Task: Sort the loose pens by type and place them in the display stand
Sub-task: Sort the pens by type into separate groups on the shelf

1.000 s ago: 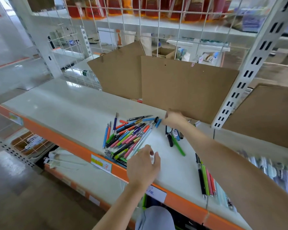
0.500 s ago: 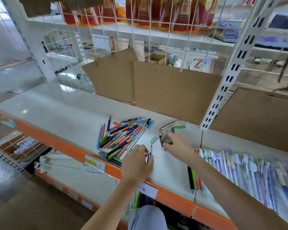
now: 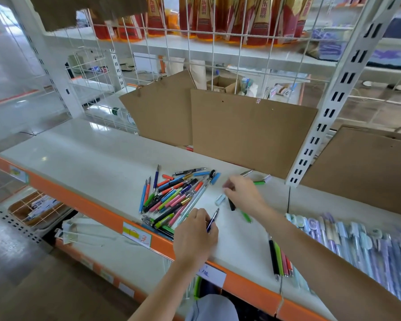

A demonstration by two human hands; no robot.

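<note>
Head camera: my left hand (image 3: 195, 237) is pinching a thin blue pen (image 3: 212, 220) in its fingers, keeping it out of the mixed pen pile (image 3: 174, 195) mid-frame. My right hand (image 3: 243, 193) is reaching over small pens; I cannot tell its fingers' grip.

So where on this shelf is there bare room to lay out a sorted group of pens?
The widest bare patch is the white shelf top left of the loose pen pile, back to the cardboard sheets. A smaller patch lies between the left hand and the sorted pen row. Around the right hand it is crowded with stray pens.
</note>
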